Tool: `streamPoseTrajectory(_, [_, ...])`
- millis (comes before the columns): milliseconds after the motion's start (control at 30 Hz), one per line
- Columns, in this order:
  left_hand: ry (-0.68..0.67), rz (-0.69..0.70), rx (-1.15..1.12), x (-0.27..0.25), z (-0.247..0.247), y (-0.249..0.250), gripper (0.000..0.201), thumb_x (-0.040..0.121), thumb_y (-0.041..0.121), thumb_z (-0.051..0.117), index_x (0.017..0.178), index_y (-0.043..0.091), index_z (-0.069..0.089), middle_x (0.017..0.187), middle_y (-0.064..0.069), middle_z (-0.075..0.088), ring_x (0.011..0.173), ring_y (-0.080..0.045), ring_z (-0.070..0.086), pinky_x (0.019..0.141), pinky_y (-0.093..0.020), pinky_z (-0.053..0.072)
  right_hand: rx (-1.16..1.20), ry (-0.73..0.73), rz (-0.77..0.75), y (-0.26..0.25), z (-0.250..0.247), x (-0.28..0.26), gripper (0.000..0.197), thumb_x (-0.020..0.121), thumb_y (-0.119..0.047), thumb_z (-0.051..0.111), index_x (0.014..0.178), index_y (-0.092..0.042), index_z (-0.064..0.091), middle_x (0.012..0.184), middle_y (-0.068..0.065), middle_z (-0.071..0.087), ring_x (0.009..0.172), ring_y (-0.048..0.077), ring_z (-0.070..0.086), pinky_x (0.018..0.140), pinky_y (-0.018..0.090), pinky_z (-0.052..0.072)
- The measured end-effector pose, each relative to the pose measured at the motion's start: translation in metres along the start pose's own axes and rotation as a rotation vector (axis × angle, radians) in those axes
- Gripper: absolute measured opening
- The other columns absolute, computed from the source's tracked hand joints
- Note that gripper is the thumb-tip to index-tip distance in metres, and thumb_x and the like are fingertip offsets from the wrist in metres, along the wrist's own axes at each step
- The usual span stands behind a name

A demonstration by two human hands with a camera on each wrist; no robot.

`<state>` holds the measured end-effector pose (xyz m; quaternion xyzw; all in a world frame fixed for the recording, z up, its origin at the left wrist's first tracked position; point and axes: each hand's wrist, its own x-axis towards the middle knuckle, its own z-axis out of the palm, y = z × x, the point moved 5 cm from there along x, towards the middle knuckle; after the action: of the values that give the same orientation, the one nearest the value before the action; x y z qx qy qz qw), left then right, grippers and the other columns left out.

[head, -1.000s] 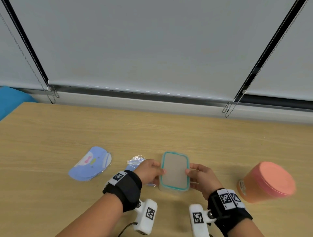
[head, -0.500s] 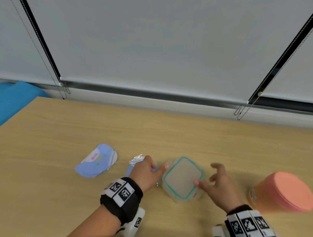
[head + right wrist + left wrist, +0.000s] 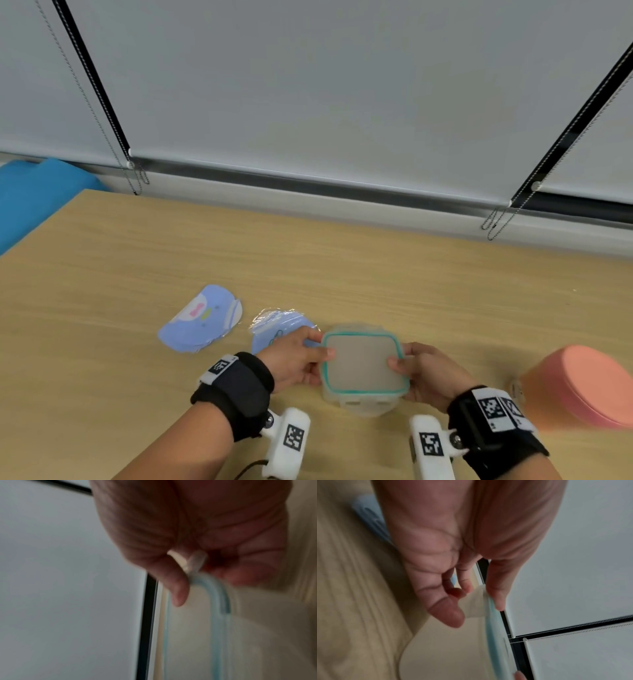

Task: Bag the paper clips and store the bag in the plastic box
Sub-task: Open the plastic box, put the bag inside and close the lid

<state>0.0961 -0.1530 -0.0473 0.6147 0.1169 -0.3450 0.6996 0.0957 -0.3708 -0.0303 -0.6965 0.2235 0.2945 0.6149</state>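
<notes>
While the plastic box (image 3: 364,368) sits low over the wooden table (image 3: 342,274), it lies between my 2 hands, lid (teal-rimmed) on top. My left hand (image 3: 294,359) pinches its left edge, thumb on the lid, fingers curled beneath; my right hand (image 3: 428,373) grips the right edge likewise. Just left lies a blue bag (image 3: 277,329).

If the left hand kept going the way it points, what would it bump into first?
The plastic box. The left hand points rightward and already grips the box's left edge, so it would likely just push it toward the right hand.
</notes>
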Motion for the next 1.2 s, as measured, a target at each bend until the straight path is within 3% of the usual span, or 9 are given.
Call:
streamPoseTrajectory(167, [-0.011, 0.021, 0.044, 0.003, 0.001, -0.002, 0.028, 0.09, 0.014, 0.059, 0.114, 0.013, 0.045, 0.068, 0.0, 0.061, 0.052, -0.009, 0.052, 0.052, -0.022, 0.048, -0.211, 0.282, -0.221, -0.01, -0.003, -0.008, 0.024, 0.081, -0.002, 0.065, 0.091, -0.011, 0.046, 0.091, 0.011, 0.06, 0.072, 0.026, 0.059, 0.054, 0.033, 0.052])
streamPoseTrajectory(333, [0.005, 0.045, 0.069, 0.001, 0.002, 0.003, 0.021, 0.089, 0.015, 0.061, 0.105, 0.017, 0.049, 0.072, -0.003, 0.061, 0.049, -0.01, 0.047, 0.053, -0.025, 0.045, -0.286, 0.266, -0.239, -0.008, -0.003, -0.014, 0.035, 0.08, -0.011, 0.07, 0.101, -0.017, 0.043, 0.089, 0.015, 0.06, 0.064, 0.024, 0.057, 0.049, 0.03, 0.051])
streamPoseTrajectory(433, [0.148, 0.131, 0.33, 0.001, -0.002, 0.012, 0.021, 0.085, 0.025, 0.064, 0.099, 0.023, 0.048, 0.081, -0.004, 0.061, 0.057, -0.011, 0.056, 0.062, -0.03, 0.05, -0.397, 0.312, -0.267, -0.013, -0.001, -0.02, 0.052, 0.077, -0.014, 0.075, 0.115, -0.016, 0.04, 0.077, 0.009, 0.054, 0.064, 0.023, 0.055, 0.058, 0.035, 0.05])
streamPoseTrajectory(567, [0.422, 0.244, 0.637, -0.019, -0.031, 0.038, 0.049, 0.075, 0.048, 0.069, 0.109, 0.023, 0.046, 0.086, 0.002, 0.061, 0.079, -0.018, 0.063, 0.069, -0.027, 0.048, -0.835, 0.38, -0.537, -0.038, 0.014, -0.04, 0.105, 0.054, -0.043, 0.086, 0.139, -0.028, 0.025, 0.133, 0.005, 0.044, 0.123, 0.023, 0.045, 0.102, 0.039, 0.041])
streamPoseTrajectory(700, [0.856, 0.233, 0.817, -0.039, -0.126, 0.058, 0.056, 0.076, 0.042, 0.07, 0.116, 0.011, 0.049, 0.116, -0.015, 0.056, 0.106, -0.033, 0.056, 0.088, -0.037, 0.047, -1.264, 0.042, -0.712, -0.053, 0.059, -0.054, 0.134, 0.035, -0.072, 0.075, 0.143, -0.045, 0.0, 0.157, -0.001, 0.01, 0.145, 0.02, 0.011, 0.117, 0.045, 0.022])
streamPoseTrajectory(767, [0.974, 0.071, 0.892, -0.043, -0.173, 0.054, 0.062, 0.076, 0.042, 0.069, 0.12, 0.005, 0.045, 0.123, -0.023, 0.05, 0.111, -0.041, 0.052, 0.092, -0.044, 0.047, -1.524, -0.04, -0.689, -0.053, 0.076, -0.05, 0.139, 0.037, -0.072, 0.075, 0.141, -0.048, -0.013, 0.159, 0.001, -0.006, 0.147, 0.024, -0.001, 0.118, 0.052, 0.013])
streamPoseTrajectory(900, [0.914, -0.294, 1.031, -0.041, -0.215, 0.031, 0.084, 0.069, 0.054, 0.07, 0.128, 0.004, 0.036, 0.128, -0.022, 0.046, 0.116, -0.039, 0.05, 0.094, -0.04, 0.045, -1.792, -0.095, -0.606, -0.049, 0.089, -0.031, 0.142, 0.042, -0.065, 0.08, 0.137, -0.047, -0.025, 0.158, 0.013, -0.004, 0.145, 0.036, 0.002, 0.115, 0.059, 0.007])
streamPoseTrajectory(1066, [0.816, -0.292, 0.927, -0.028, -0.223, 0.023, 0.076, 0.076, 0.029, 0.073, 0.131, -0.001, 0.031, 0.129, -0.021, 0.051, 0.116, -0.036, 0.053, 0.083, -0.036, 0.046, -1.868, -0.115, -0.583, -0.047, 0.091, -0.021, 0.139, 0.044, -0.058, 0.08, 0.137, -0.049, -0.023, 0.147, 0.014, 0.02, 0.132, 0.035, 0.029, 0.111, 0.056, 0.021])
streamPoseTrajectory(1200, [0.81, -0.261, 0.928, -0.027, -0.226, 0.023, 0.048, 0.09, 0.022, 0.056, 0.129, -0.003, 0.041, 0.131, -0.024, 0.051, 0.117, -0.037, 0.052, 0.089, -0.038, 0.043, -1.799, -0.1, -0.615, -0.046, 0.093, -0.024, 0.139, 0.045, -0.055, 0.077, 0.135, -0.051, -0.027, 0.141, 0.01, 0.027, 0.122, 0.031, 0.037, 0.107, 0.05, 0.028])
